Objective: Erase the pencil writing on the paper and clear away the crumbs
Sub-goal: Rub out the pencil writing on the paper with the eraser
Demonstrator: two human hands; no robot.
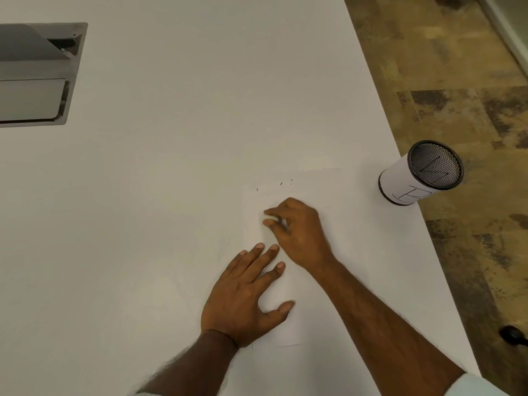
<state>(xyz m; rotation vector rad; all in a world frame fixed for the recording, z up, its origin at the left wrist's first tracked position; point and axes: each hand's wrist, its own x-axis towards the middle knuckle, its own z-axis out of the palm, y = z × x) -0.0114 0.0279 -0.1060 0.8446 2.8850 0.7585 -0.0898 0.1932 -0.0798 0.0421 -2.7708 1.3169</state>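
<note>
White paper [311,192] under left hand [243,298]; mesh cup [434,165] label [400,182] letter unclear.

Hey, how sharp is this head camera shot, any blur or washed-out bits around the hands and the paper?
Head view: the right hand is motion-blurred at its fingertips, so any grip is unreadable; the left hand is sharp; the white paper sheet barely separates from the white table; wide-angle distortion leans the paper-wrapped black mesh cup outward.

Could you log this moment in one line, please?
left hand flat on paper | right hand curled, grip unclear | crumbs near top edge
</note>
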